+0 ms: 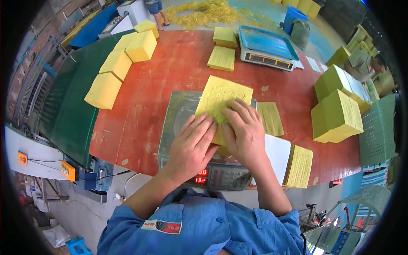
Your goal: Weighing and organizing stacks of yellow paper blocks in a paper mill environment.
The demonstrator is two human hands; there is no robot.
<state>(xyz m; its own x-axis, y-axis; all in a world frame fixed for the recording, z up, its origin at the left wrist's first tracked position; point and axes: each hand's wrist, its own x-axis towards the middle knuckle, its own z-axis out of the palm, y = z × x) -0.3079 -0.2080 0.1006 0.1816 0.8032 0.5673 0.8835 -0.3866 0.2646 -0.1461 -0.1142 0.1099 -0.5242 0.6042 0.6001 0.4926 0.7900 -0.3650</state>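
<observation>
At the centre of the frame, the yellow paper stack [223,89] is placed over the nearer scale [229,178]. It is judged light, soft and easily creased, its sheets prone to slipping; opposite edges are best grasped. The left hand [192,139] is laid flat, the right hand [245,131] with fingers bent; neither is closed around the paper.

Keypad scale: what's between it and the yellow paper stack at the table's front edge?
In the head view, a white sheet lies between the keypad scale and yellow paper stack.
</observation>
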